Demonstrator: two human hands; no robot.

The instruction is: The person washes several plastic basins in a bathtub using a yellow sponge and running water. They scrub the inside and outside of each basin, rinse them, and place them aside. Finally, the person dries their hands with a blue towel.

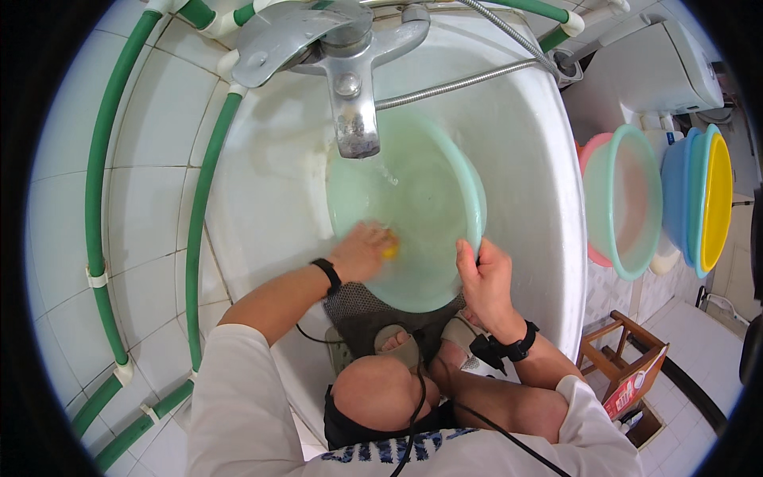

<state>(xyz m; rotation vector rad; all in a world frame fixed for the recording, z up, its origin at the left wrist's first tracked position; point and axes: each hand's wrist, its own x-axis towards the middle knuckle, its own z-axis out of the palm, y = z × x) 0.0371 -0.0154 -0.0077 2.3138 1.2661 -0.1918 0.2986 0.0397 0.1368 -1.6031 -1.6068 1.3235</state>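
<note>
A pale green plastic basin (417, 280) is tilted inside a white bathtub (530, 250), under the chrome spout of a mixer tap (357, 128). Water runs from the spout into the basin. My left hand (365, 250), blurred, is at the basin's left side with a small yellow thing (390, 245) at its fingers, perhaps a sponge. My right hand (486, 274) grips the basin's rim at the lower right, thumb on the inner side.
A metal shower hose (459, 83) crosses the tub's far end. Green pipes (98, 173) run along the tiled wall at left. More plastic basins (635, 203) stand on edge right of the tub, near a wooden stool (626, 352). Black cables (422, 387) hang over my legs.
</note>
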